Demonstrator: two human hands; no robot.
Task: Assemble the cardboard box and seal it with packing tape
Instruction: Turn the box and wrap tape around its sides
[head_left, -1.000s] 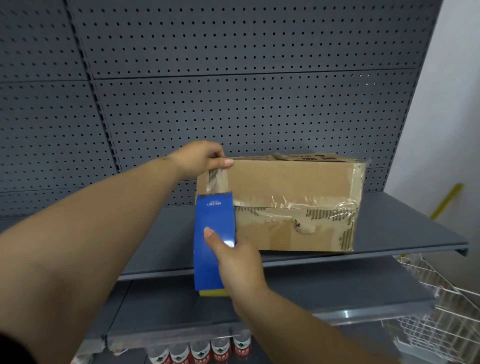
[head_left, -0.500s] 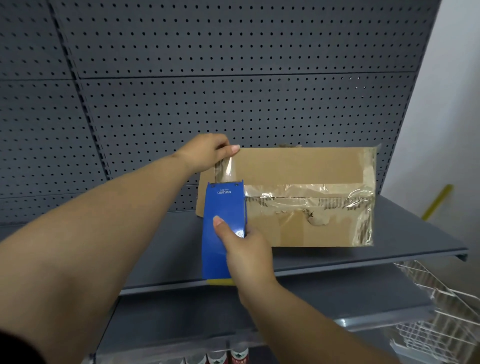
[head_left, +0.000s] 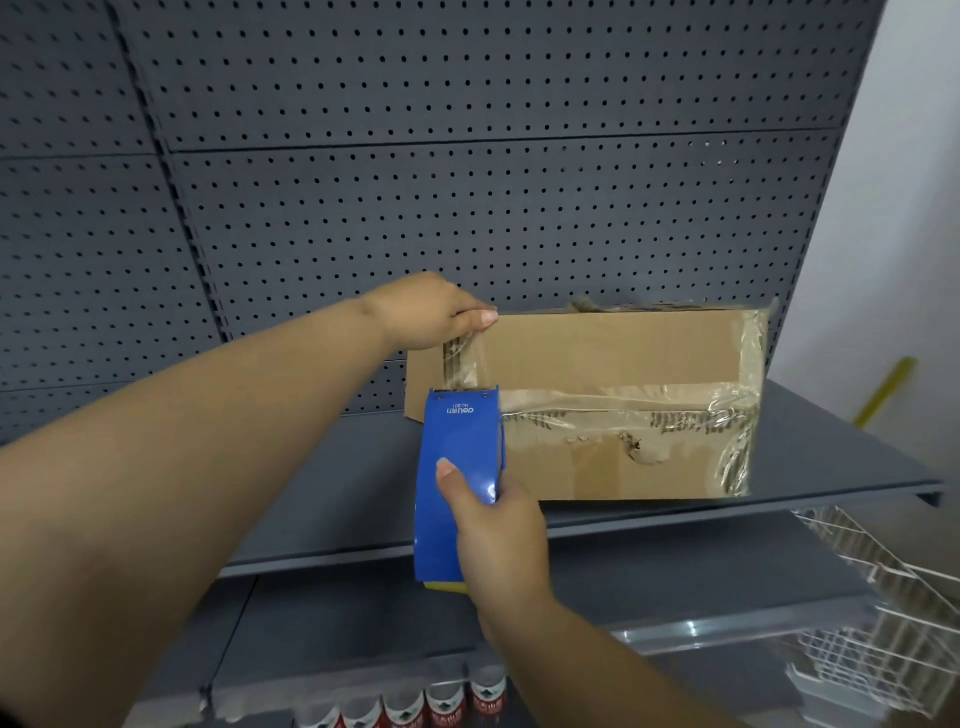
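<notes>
A brown cardboard box (head_left: 613, 358) stands on its side on the grey shelf (head_left: 841, 457), its taped seam facing me. Clear tape runs across its middle and down its right edge. My left hand (head_left: 431, 312) grips the box's upper left corner, the thumb pressing the end of a clear tape strip (head_left: 462, 364) onto the cardboard. My right hand (head_left: 498, 530) holds a blue tape dispenser (head_left: 457, 467) against the box's left side, below the left hand. The strip stretches from the dispenser's top up to my left thumb.
A grey pegboard wall (head_left: 467, 182) rises behind the shelf. A lower shelf (head_left: 675, 587) sits beneath, with several bottles (head_left: 447, 701) under it. A white wire basket (head_left: 883, 623) is at the lower right. A yellow stick (head_left: 883, 389) leans by the white wall.
The box has tipped so its taped face turns squarely toward me and its top no longer shows. The dispenser has slid slightly down and away from my left thumb, lengthening the strip.
</notes>
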